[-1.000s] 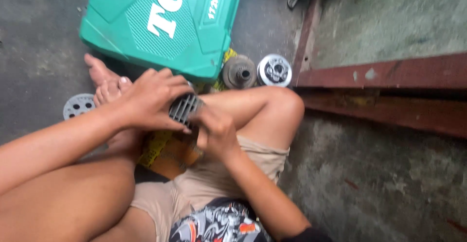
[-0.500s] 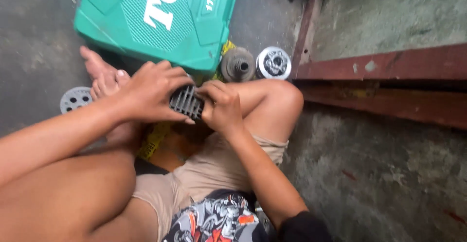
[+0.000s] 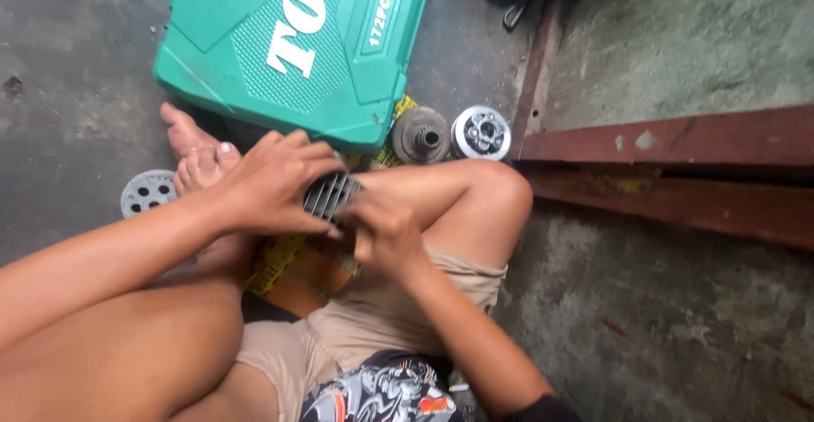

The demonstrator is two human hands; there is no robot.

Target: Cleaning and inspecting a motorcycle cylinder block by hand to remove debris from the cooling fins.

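I sit on the concrete floor with my legs folded. My left hand (image 3: 271,180) grips a dark, finned metal engine part (image 3: 331,195) from the left and above. My right hand (image 3: 386,235) closes on the same part from the right and below. The part is held over my lap, just above a yellow and orange package (image 3: 292,273). Most of the part is hidden by my fingers; only its ribbed top shows.
A green plastic tool case (image 3: 288,49) lies on the floor beyond my feet. Beside it stand a rusty round clutch part (image 3: 421,136) and a shiny round metal part (image 3: 481,132). A perforated grey disc (image 3: 146,193) lies left. A rusty red metal beam (image 3: 678,142) runs on the right.
Both hands stayed on the finned part and turned it slightly; my right hand shifted lower on it. The view drifted a little to the left.
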